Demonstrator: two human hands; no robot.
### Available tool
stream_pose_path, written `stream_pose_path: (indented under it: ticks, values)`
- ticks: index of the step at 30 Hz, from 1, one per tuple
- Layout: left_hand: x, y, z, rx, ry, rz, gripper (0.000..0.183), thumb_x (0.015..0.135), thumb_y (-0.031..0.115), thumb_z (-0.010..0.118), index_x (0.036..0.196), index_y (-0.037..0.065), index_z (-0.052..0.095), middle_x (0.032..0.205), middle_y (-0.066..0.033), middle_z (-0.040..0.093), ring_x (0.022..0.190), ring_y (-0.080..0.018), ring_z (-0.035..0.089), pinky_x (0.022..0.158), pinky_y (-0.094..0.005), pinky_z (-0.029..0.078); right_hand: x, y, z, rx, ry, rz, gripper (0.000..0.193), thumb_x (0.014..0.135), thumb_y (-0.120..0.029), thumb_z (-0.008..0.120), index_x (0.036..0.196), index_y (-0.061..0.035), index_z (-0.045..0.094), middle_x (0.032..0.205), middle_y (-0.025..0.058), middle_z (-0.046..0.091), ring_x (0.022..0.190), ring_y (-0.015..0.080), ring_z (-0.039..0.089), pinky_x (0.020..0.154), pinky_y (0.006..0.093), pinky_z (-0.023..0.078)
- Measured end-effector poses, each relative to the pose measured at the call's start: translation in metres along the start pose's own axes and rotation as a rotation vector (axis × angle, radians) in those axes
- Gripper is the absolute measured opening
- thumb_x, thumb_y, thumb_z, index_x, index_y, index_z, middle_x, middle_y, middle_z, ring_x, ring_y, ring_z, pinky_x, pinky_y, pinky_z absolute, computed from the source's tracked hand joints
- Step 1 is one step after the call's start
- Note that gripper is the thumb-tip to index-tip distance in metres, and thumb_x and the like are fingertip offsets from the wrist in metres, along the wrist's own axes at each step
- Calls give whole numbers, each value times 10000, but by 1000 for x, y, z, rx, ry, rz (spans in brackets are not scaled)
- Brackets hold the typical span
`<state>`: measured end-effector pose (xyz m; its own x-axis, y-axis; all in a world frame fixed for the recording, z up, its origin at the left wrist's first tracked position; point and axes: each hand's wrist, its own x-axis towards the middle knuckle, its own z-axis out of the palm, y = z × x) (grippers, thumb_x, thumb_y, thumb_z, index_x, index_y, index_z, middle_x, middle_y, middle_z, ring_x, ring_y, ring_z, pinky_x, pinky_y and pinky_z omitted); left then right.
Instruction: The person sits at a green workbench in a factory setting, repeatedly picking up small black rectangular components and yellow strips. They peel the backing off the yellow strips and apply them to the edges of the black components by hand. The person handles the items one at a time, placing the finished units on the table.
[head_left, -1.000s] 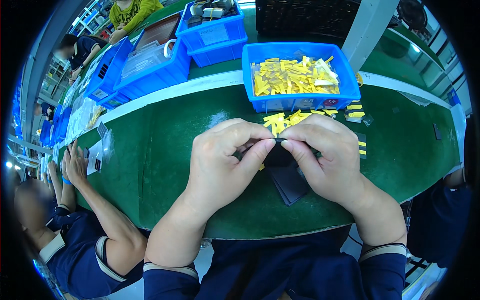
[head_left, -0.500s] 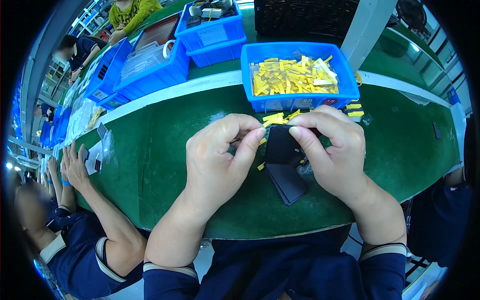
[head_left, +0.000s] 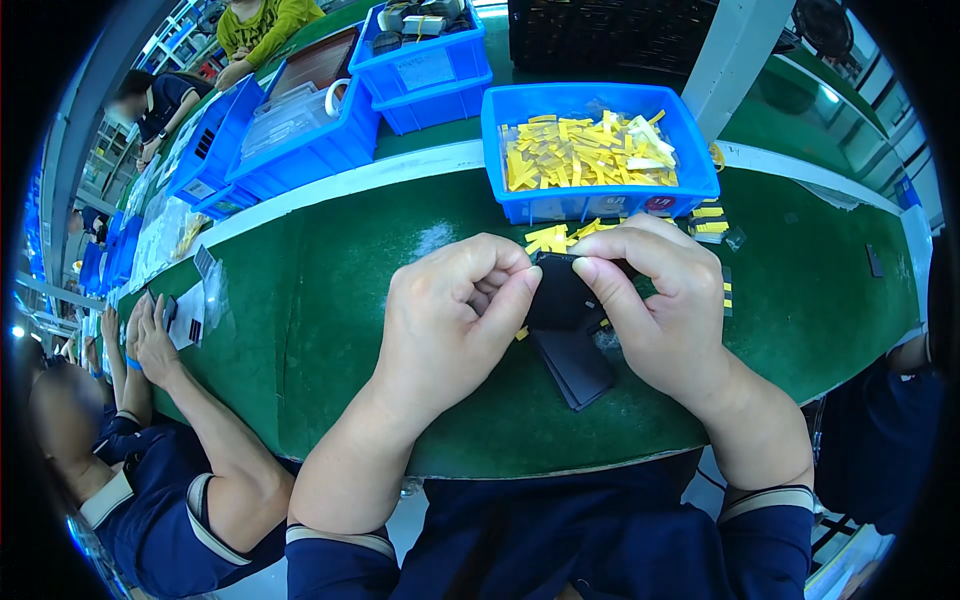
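Both my hands hold one small black flat rectangular piece (head_left: 562, 294) above the green table (head_left: 340, 300). My left hand (head_left: 455, 310) pinches its left edge with thumb and fingers curled. My right hand (head_left: 655, 295) grips its top right edge with thumb and forefinger. Under my hands a stack of black flat pieces (head_left: 575, 362) lies on the table. Loose yellow strips (head_left: 555, 236) lie just beyond my fingers, in front of a blue bin (head_left: 600, 200) full of yellow strips.
More blue bins (head_left: 430, 70) stand at the back left. A white post (head_left: 735, 50) rises at the back right. A person's hands (head_left: 150, 340) work at my left with small items. Another person sits at my right edge.
The black piece was hidden between my closed fingers a second ago. My hands have drawn slightly apart, and the piece now shows between them, held at its edges.
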<state>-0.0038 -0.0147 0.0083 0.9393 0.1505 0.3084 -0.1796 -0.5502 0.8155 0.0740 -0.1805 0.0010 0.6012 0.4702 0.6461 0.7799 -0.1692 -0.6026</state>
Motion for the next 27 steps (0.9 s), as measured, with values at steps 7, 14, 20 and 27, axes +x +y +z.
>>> stream_pose_path:
  ticks: [7, 14, 20, 27]
  values:
    - [3, -8, -5, -250, -109, -198, 68, 848, 53, 667, 835, 23, 608, 743, 13, 595, 641, -36, 544, 565, -170, 433, 0, -1, -1, 3, -21, -10, 49, 751, -9, 662, 793, 7, 640, 704, 115, 604, 609, 257, 596, 536, 333, 460]
    - [6, -9, -6, -343, -87, -174, 75, 821, 34, 694, 854, 21, 628, 748, 10, 602, 638, -34, 541, 560, -163, 431, 1, -2, -3, 15, -35, -13, 53, 753, -15, 666, 796, 6, 643, 707, 114, 610, 618, 255, 599, 542, 329, 461]
    - [7, -10, -6, -430, -66, -152, 108, 813, 25, 697, 908, 3, 650, 783, -18, 612, 644, -56, 565, 560, -179, 454, 2, -1, -5, 76, -43, 41, 62, 761, -28, 672, 805, 7, 647, 719, 113, 619, 627, 243, 607, 560, 317, 466]
    - [5, -12, -5, -269, -54, -19, 86, 836, 18, 666, 916, -6, 649, 805, -36, 618, 650, -64, 574, 564, -187, 469, 2, 0, -6, 197, -82, 138, 69, 778, -40, 665, 823, 12, 651, 730, 109, 624, 640, 213, 607, 586, 296, 468]
